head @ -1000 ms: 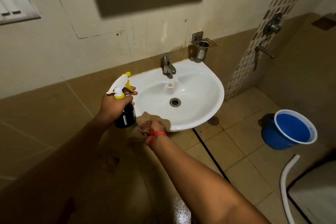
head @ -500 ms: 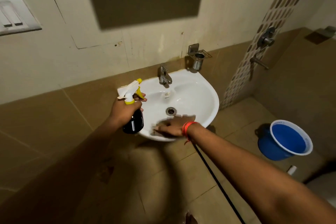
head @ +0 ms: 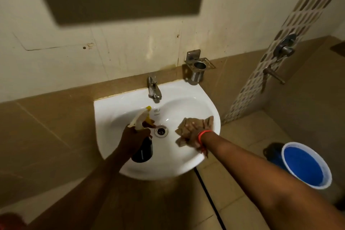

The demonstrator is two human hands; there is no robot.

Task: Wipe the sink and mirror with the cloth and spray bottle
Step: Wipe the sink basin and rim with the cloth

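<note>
The sink (head: 130, 164) fills the middle of the view, its white bowl bare on the near left; the mirror is out of sight above, only a dark shadow showing on the wall, so that half of the task looks untouched as yet. A blue bucket (head: 306, 166) stands on the floor well to the right, apart from the work.

A second ago the cloth was bunched at the near rim; half a second ago it lay on the near side of the bowl; now the right hand (head: 194, 132) has carried it across to the right slope, beside the drain (head: 161, 131); I judge the wiping to be well under way, sweeping round the basin.

The spray bottle (head: 142, 150) has come in from the left rim and hangs over the bowl, its nozzle tilted toward the tap (head: 154, 87); the left hand (head: 134, 136) is clenched round its neck, though whether the trigger is squeezed I cannot tell.

The cloth (head: 207, 122) lies spread flat under the right palm, fingers pressing it to the porcelain rather than gripping it.
</note>
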